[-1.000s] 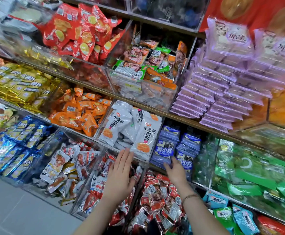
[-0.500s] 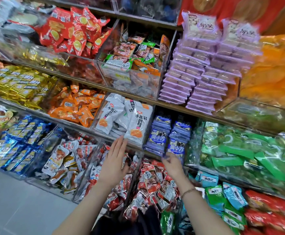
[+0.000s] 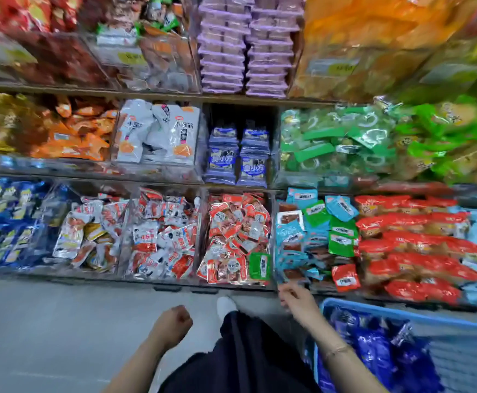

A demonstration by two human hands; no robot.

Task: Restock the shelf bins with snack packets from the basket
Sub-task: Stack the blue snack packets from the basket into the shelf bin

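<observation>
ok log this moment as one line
left hand: fisted, empty, over floor | right hand: by basket rim, grip blurred | blue packets: in basket

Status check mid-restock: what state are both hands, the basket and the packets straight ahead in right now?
Left hand: curled into a fist, holding nothing.
Right hand: reaching forward, blurred, grip unclear.
Basket: loaded with blue packets.
Purple packets: two neat stacks, dark space above.
Red packets: loose, full heap.
</observation>
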